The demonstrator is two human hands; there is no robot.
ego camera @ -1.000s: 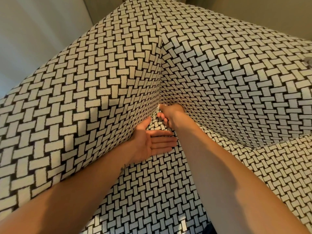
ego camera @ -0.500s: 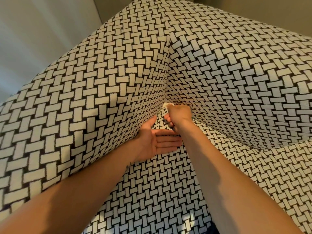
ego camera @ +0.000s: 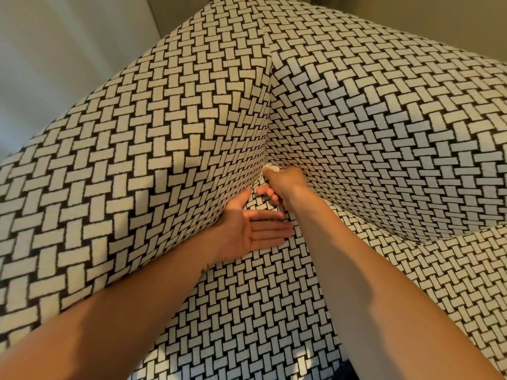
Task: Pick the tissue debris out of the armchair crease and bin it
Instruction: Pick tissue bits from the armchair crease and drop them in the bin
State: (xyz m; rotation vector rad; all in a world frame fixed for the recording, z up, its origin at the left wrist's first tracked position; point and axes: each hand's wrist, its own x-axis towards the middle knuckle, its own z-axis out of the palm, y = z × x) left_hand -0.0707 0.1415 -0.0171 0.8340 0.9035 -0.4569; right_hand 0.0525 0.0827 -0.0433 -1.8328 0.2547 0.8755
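An armchair (ego camera: 170,149) in black-and-cream basket-weave fabric fills the view. Its seat (ego camera: 260,311), left arm and back meet in a deep corner crease. My right hand (ego camera: 282,182) reaches into that corner with fingers curled, pinching a small white tissue scrap (ego camera: 271,168) that peeks out above the knuckles. My left hand (ego camera: 252,229) lies flat and open on the seat, palm up toward me, its thumb pressed against the arm panel beside the crease. How much tissue lies inside the crease is hidden.
A pale wall or curtain (ego camera: 55,64) stands behind the chair at the upper left, and a beige wall (ego camera: 411,20) at the upper right. The chair back (ego camera: 384,133) rises steeply on the right. No bin is in view.
My right hand has shifted slightly within the corner crease, and the white tissue scrap shows a little more above it. My left hand stays flat on the seat.
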